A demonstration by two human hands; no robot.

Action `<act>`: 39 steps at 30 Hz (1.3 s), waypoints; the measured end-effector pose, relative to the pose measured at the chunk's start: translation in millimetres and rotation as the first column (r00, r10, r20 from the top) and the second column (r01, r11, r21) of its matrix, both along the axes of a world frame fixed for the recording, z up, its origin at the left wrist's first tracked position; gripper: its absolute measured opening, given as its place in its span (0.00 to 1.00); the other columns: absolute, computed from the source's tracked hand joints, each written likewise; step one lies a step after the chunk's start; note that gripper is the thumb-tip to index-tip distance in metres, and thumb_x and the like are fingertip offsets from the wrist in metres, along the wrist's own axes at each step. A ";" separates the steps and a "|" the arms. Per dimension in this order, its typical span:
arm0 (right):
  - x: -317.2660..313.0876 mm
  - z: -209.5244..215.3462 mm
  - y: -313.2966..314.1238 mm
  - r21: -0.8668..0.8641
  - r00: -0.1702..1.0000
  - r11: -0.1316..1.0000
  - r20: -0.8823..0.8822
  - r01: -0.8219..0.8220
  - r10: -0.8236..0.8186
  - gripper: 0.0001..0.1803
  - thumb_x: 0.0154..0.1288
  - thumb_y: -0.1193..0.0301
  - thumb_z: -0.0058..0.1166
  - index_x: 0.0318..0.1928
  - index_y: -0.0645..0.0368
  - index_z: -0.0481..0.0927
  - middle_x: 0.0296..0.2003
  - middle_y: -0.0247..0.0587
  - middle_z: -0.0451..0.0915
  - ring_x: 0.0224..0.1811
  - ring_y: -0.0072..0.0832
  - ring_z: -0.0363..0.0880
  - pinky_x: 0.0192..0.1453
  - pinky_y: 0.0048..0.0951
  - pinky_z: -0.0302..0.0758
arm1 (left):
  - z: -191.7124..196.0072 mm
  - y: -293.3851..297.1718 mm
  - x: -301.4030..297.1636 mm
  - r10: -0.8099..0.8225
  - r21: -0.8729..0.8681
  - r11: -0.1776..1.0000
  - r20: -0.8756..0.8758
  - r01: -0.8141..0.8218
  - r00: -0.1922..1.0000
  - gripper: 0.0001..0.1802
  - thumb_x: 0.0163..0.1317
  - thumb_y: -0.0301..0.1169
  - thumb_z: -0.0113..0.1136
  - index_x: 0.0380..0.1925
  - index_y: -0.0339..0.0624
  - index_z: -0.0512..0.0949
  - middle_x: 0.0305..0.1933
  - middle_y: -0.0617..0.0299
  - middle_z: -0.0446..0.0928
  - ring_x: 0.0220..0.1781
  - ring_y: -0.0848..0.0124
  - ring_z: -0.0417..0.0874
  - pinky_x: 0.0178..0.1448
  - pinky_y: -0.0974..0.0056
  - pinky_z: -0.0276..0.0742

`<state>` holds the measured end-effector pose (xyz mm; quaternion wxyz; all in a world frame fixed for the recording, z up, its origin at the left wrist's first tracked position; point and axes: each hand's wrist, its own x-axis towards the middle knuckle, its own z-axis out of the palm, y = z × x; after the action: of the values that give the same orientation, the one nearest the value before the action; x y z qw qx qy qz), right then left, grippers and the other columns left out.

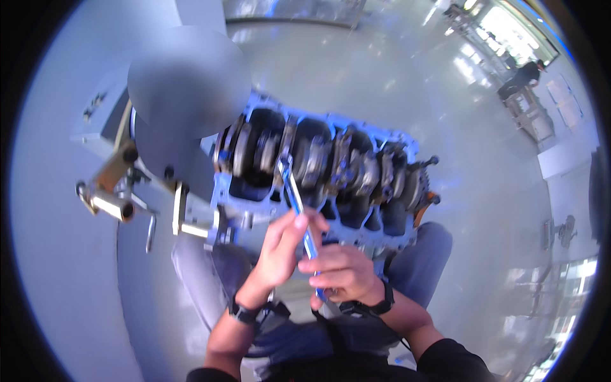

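Long, shiny silver metal wrench [310, 244] at the centre of the frame, slanting from its head at upper left to its tail at lower right. The left hand [283, 248] pinches the shaft between thumb and fingers; the right hand [344, 270], below and to the right, curls its fingers around the lower end. The wrench head overlaps the dark metal crankshaft [312, 159] in the open pale-blue cast engine block [224, 189]; whether it is seated on a bolt cannot be told. Left of frame: bare metal crank handle [109, 200].
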<state>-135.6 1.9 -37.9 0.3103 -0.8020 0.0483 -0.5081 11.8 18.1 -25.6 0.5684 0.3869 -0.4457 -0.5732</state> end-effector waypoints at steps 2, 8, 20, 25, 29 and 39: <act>-6.6 5.8 -9.7 -0.063 1.000 0.998 -0.028 -0.005 0.004 0.19 0.50 0.64 0.65 0.40 0.57 0.75 0.41 0.40 0.80 0.32 0.33 0.80 0.33 0.28 0.78 | -2.0 -1.0 -4.1 -0.043 0.012 0.999 -0.016 0.044 0.999 0.23 0.69 0.44 0.36 0.36 0.34 0.73 0.22 0.63 0.72 0.26 0.76 0.71 0.34 0.72 0.67; -7.1 12.8 -14.6 -0.100 0.994 0.994 -0.099 -0.054 0.044 0.17 0.52 0.62 0.63 0.41 0.56 0.76 0.41 0.36 0.80 0.31 0.32 0.79 0.34 0.28 0.77 | -7.7 0.6 -4.0 0.029 -0.028 0.999 -0.022 -0.030 0.999 0.27 0.67 0.49 0.35 0.35 0.33 0.72 0.20 0.60 0.71 0.22 0.76 0.70 0.28 0.72 0.65; -5.1 -2.5 -0.2 0.210 0.930 0.974 0.335 0.085 -0.153 0.18 0.70 0.59 0.38 0.48 0.61 0.65 0.43 0.54 0.75 0.44 0.39 0.77 0.46 0.36 0.74 | -18.7 -2.5 -12.1 0.005 0.017 1.000 -0.162 -0.002 0.987 0.24 0.68 0.47 0.39 0.32 0.35 0.71 0.19 0.60 0.71 0.20 0.75 0.70 0.24 0.72 0.64; -10.6 21.5 -26.4 0.546 0.810 0.838 0.485 0.015 -0.331 0.17 0.72 0.64 0.33 0.55 0.60 0.58 0.47 0.58 0.71 0.38 0.38 0.79 0.45 0.36 0.77 | -20.0 -2.9 -9.1 0.006 -0.003 1.000 -0.159 -0.007 0.987 0.23 0.68 0.46 0.38 0.30 0.36 0.71 0.16 0.60 0.69 0.18 0.75 0.68 0.22 0.73 0.62; -17.4 44.3 -51.4 0.744 0.845 0.668 0.366 -0.014 -0.390 0.18 0.70 0.70 0.40 0.57 0.61 0.58 0.48 0.54 0.72 0.39 0.32 0.79 0.47 0.35 0.77 | -20.5 -5.5 -10.7 0.037 0.012 0.999 -0.169 -0.036 0.985 0.22 0.69 0.44 0.37 0.29 0.37 0.71 0.15 0.61 0.68 0.16 0.75 0.67 0.21 0.73 0.61; -24.8 54.9 -74.6 0.832 0.836 0.500 0.439 -0.240 -0.329 0.19 0.70 0.64 0.41 0.55 0.62 0.63 0.49 0.51 0.73 0.40 0.29 0.78 0.48 0.33 0.76 | -25.0 -5.4 -13.4 0.087 0.039 0.996 -0.177 -0.082 0.980 0.20 0.69 0.41 0.38 0.28 0.37 0.71 0.14 0.61 0.67 0.15 0.76 0.66 0.20 0.72 0.61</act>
<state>-160.4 -72.7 17.0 0.6542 -0.3549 0.2264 -0.6283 -1.5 12.7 -50.7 0.6236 0.3616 -0.3670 -0.5880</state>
